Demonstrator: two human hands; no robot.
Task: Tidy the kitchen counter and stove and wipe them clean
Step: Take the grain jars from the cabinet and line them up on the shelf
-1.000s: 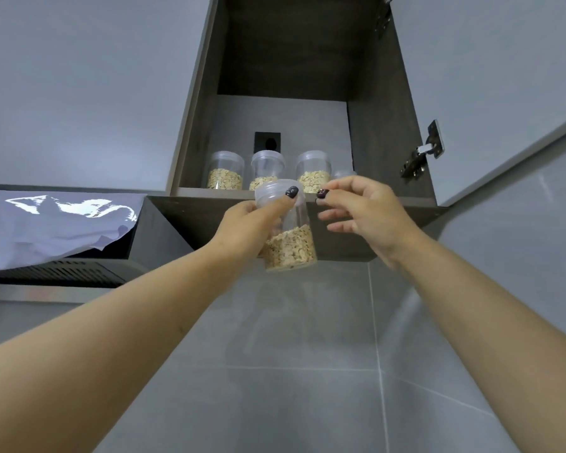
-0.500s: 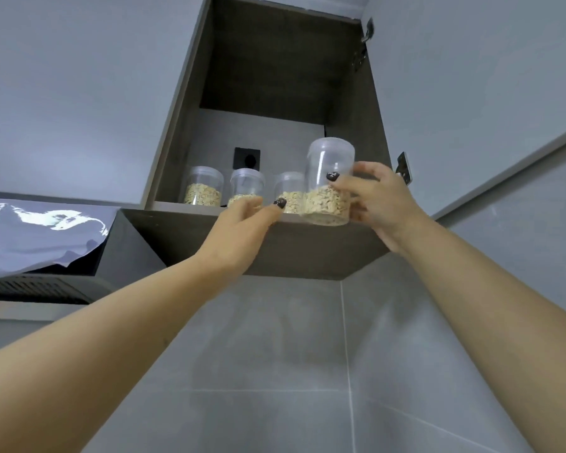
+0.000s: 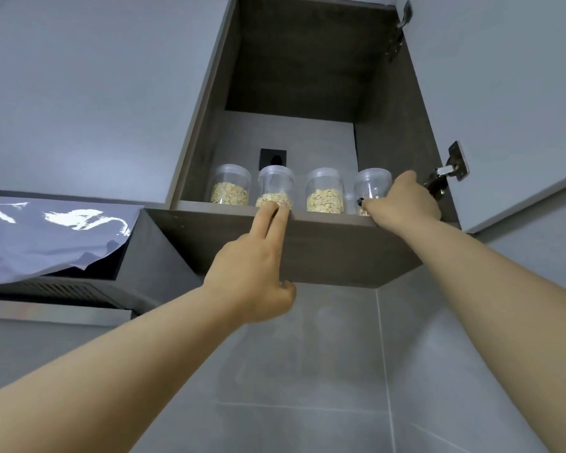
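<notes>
Pinching the jar (image 3: pixel 371 188) in your right hand (image 3: pixel 402 201), seat it flat on the shelf (image 3: pixel 324 213); left hand (image 3: pixel 255 273), fingers straight, steadies the edge.

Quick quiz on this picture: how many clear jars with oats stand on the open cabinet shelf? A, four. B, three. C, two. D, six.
A: four clear jars stand in a row on the shelf, from the leftmost jar to the rightmost jar, which the right hand holds.
</notes>
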